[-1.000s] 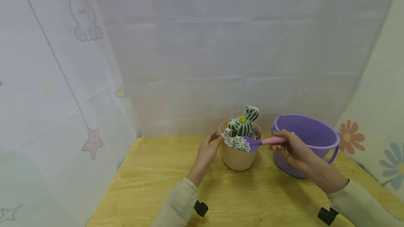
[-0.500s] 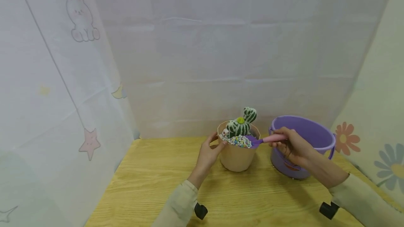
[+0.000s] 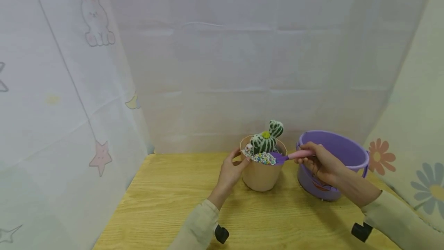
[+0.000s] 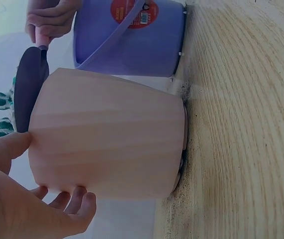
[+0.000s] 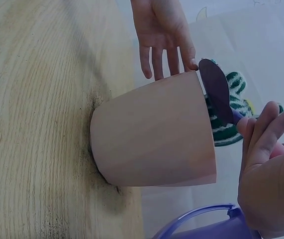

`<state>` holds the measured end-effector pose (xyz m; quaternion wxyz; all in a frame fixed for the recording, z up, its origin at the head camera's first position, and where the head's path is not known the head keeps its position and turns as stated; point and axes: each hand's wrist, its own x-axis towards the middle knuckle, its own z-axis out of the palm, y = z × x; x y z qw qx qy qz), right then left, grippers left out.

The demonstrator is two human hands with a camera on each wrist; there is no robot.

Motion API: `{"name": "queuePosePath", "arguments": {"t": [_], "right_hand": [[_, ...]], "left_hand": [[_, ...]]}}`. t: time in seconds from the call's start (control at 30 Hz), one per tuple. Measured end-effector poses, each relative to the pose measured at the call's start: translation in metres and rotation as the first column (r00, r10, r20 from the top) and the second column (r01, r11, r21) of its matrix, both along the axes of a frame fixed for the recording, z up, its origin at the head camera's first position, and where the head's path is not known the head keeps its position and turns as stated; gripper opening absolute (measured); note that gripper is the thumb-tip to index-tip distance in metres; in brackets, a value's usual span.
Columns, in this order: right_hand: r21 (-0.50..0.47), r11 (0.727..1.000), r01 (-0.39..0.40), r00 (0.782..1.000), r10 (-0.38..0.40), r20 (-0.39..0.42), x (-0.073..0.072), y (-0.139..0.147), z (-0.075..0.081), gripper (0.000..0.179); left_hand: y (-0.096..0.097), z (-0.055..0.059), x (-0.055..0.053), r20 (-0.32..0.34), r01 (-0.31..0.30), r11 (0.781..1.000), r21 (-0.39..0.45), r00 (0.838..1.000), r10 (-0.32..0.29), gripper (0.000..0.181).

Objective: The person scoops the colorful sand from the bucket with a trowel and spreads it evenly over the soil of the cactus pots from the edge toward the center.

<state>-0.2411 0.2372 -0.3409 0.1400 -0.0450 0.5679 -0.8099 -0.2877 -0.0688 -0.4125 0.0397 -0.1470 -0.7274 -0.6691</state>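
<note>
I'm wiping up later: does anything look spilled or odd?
Yes: dark specks lie on the table around the base of the pot, and a few pale bits sit at the foot of the bucket. They look like stray spill.

A plain peach pot (image 3: 261, 178) stands upright on the worktop (image 3: 173, 188), the left hand (image 3: 229, 171) touching its side and rim; inside rises a green-and-white striped, yellow-flowered cactus (image 3: 263, 144), while a pink-handled purple scoop (image 3: 281, 159), gripped by the right hand (image 3: 322, 166), hovers at the near rim, heaped with multicoloured pebbles (image 3: 264, 158)
</note>
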Motion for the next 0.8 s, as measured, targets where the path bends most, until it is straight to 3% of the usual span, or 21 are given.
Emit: {"name": "queuePosePath", "arguments": {"t": [0.33,0.8], "right_hand": [[-0.033,0.999,0.041,0.999,-0.041,0.014,0.0029,0.0006,0.001,0.039],[-0.072,0.997,0.026,1.0,-0.025,0.018,0.0065,0.0001,0.0017,0.036]], "left_hand": [[0.0026,0.0027,0.0029,-0.002,-0.011,1.0,0.01,1.0,0.011,0.067],[0.001,-0.0014,0.0008,-0.002,-0.024,1.0,-0.001,1.0,0.024,0.069]]}}
